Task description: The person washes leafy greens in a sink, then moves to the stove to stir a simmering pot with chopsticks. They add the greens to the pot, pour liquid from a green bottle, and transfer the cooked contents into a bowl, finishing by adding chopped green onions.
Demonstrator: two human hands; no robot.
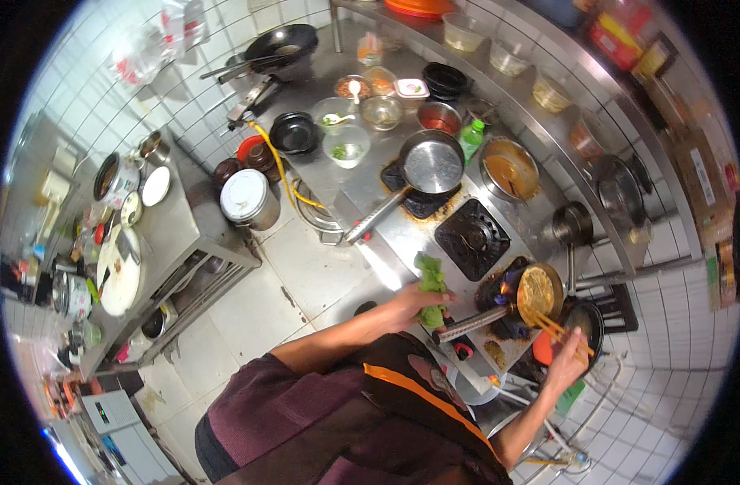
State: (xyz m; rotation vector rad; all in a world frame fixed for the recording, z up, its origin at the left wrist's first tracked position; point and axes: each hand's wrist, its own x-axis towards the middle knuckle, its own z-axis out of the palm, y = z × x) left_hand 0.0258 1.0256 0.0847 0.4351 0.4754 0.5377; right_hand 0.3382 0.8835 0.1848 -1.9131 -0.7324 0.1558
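Note:
My left hand (413, 305) is closed around green leafy vegetables (429, 276), held over the stove's front edge, just above the handle end of a small pan. In my right hand (569, 357) is a pair of wooden chopsticks (549, 327), their tips at the near edge of a browned round of food (536, 290). That food lies in the small long-handled pan (552, 282), tilted over a burner (508, 303) with a flame showing at its left. Another long-handled pan (433, 162), with a shiny metal inside, stands on the far burner.
An unlit burner (473, 239) lies between the pans. Behind are a pot of brown sauce (509, 168), a green bottle (472, 138) and bowls with chopped greens (346, 147). A yellow hose (279, 157) runs past a lidded bucket (249, 197). A steel side table (170, 224) stands left.

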